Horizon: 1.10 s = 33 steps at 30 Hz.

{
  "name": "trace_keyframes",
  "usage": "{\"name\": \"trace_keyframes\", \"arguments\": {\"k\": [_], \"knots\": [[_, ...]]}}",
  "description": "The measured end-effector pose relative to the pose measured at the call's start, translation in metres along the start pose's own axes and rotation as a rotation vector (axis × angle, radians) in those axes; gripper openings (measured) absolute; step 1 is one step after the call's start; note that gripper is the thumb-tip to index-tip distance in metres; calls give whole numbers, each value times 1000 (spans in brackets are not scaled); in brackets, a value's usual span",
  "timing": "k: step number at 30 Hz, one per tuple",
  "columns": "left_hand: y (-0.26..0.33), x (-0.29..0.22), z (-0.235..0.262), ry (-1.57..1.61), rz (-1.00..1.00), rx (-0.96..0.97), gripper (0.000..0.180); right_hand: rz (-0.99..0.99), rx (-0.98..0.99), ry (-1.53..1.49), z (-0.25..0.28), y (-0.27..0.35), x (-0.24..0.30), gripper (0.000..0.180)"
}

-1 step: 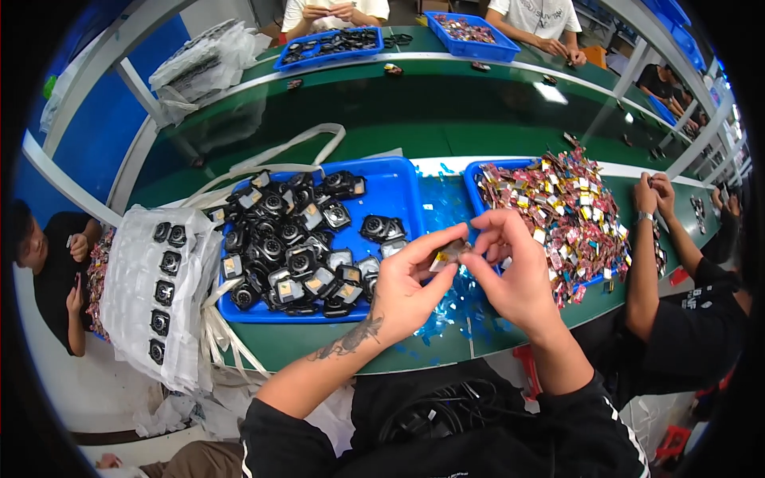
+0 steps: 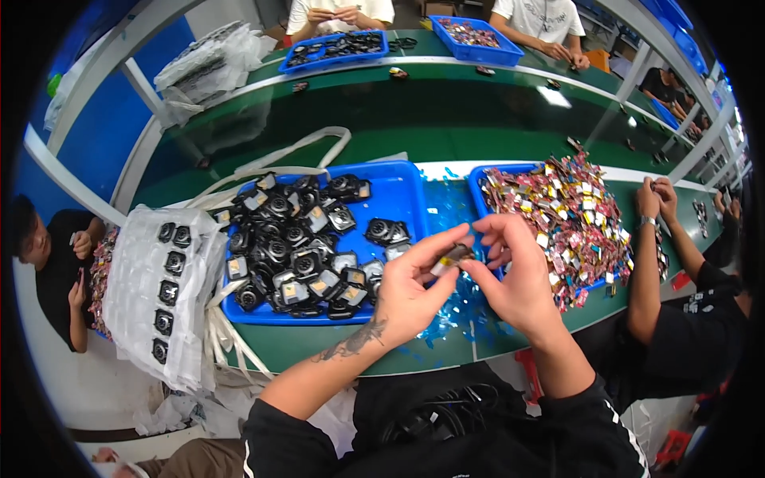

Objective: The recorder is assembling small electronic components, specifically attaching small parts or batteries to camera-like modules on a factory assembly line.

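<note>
Between my hands, above the table, is a small dark part with a silver and yellow face; its exact kind is hidden by my fingers. My left hand pinches it between thumb and fingers. My right hand is curled at its other end, thumb tip against it. Left of my hands, a blue tray holds a heap of black watch-case-like modules, some showing pale square faces. To the right, another blue tray is heaped with small red, yellow and silver parts.
Blue film scraps litter the table between the trays. A stack of clear plastic trays with black modules stands at the left, beside white straps. Co-workers sit left, right and across the green belt. Metal posts frame the bench.
The whole view has shifted very slightly. The small part has turned a little between my fingers; my hands stay in almost the same place.
</note>
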<state>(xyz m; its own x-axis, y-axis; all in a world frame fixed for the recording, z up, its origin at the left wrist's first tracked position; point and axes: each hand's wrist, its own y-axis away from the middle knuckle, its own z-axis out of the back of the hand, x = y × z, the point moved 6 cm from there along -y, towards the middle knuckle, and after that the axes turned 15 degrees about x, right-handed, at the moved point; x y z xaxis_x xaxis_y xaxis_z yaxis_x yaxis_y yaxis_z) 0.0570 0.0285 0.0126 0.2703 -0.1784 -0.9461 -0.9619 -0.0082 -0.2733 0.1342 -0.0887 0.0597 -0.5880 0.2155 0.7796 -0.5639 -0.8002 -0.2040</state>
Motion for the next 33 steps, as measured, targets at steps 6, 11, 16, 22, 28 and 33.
{"name": "trace_keyframes", "arguments": {"k": [6,11,16,22,28,33], "knots": [[9,-1,-16,-140,-93,-50,41,-8,-3,-205,-7,18,-6,44],[6,28,-10,-12,145,15,41,6,22,-264,-11,10,-25,44],[-1,37,-5,-149,-24,-68,44,69,76,-54,-6,-1,-14,40],[-7,-2,18,-391,-193,-139,44,36,206,-16,-5,-12,-15,31],[-4,-53,20,-757,-387,-208,43,12,260,-128,3,-36,-46,29],[23,-58,-3,-978,-472,-269,42,123,205,-289,33,-129,-41,35]]}}
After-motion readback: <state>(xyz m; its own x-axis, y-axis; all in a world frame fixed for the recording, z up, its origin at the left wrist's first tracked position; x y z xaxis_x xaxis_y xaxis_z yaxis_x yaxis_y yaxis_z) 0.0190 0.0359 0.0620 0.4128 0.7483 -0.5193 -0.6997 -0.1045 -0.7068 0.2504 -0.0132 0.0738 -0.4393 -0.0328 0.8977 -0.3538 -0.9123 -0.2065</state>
